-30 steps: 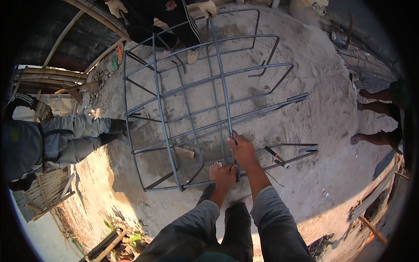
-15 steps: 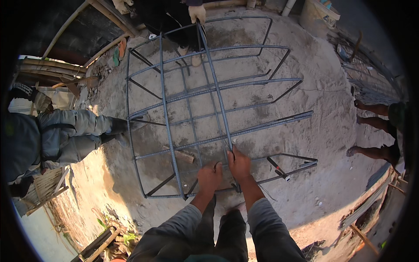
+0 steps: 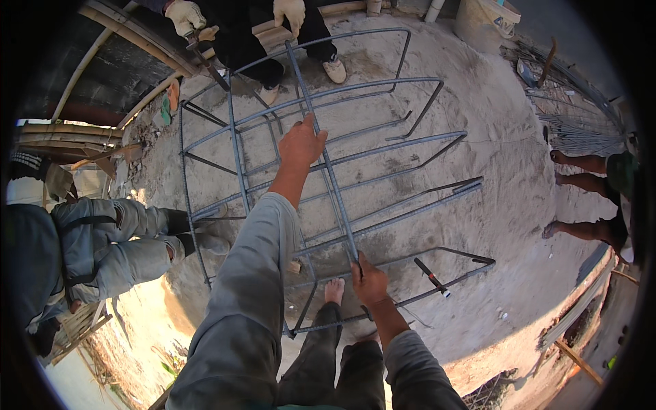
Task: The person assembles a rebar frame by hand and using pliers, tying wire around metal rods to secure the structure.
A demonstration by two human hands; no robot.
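A frame of bent steel rebar (image 3: pixel 383 152) spreads over the ground before me. My right hand (image 3: pixel 369 282) is closed round the near end of a long rebar (image 3: pixel 339 203) that lies lengthwise across the frame. Further along, my left hand (image 3: pixel 301 142) reaches out with bent fingers at that same rebar, close to a crossing with a sideways bar; its fingertips are partly hidden. Beyond the far end hangs a co-worker's gloved hand (image 3: pixel 290 14), apart from the bar. Their other gloved hand (image 3: pixel 186 19) grips a dark hand tool (image 3: pixel 210 65).
My bare foot (image 3: pixel 334 291) is inside the frame's near side. A dark stick-like item (image 3: pixel 432 277) with a white tip lies at the right. A person (image 3: pixel 123 232) stands at the left; another's legs (image 3: pixel 581 167) show at the right. A pale bucket (image 3: pixel 486 24) stands far back.
My left hand has gone forward along the long rebar, while the right stays at its near end. The co-worker's gloved hand has let go of the far end; their tool has come into view.
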